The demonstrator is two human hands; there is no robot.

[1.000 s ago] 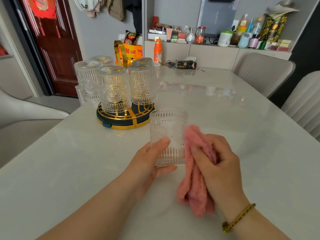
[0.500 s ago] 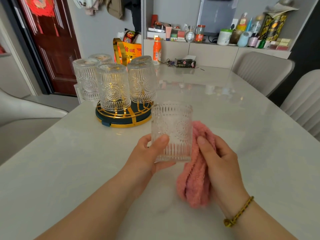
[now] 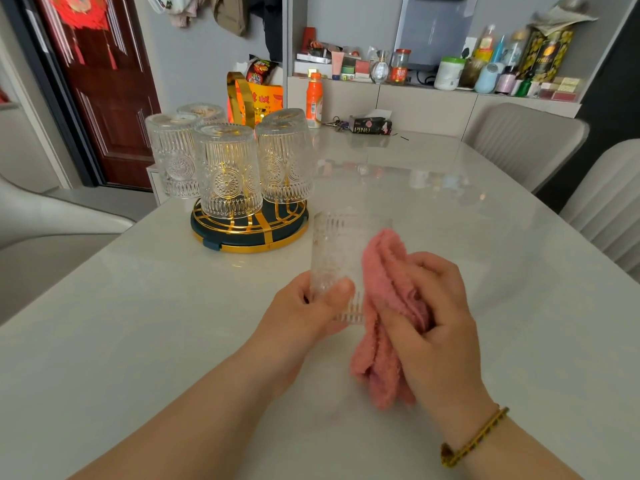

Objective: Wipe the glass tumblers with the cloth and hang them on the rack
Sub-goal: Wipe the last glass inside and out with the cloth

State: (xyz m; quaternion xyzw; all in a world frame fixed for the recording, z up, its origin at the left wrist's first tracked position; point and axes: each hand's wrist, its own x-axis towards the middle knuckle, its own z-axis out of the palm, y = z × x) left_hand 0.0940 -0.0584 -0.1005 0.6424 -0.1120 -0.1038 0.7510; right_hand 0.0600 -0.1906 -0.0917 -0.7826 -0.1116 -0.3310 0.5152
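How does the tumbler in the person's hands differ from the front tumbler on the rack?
The held tumbler is gripped by the left hand, the right hand pressing the pink cloth against it; the front rack tumbler is untouched. The held tumbler is off the rack; the front rack tumbler hangs base-up on it. The held tumbler is blurred; the front rack tumbler is sharp. Both are clear patterned glass.

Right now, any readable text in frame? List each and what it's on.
"PINO": on the dark tissue pack.
Orange bag: characters too blurred to read.
Orange bottle and shelf containers: labels too small to read.
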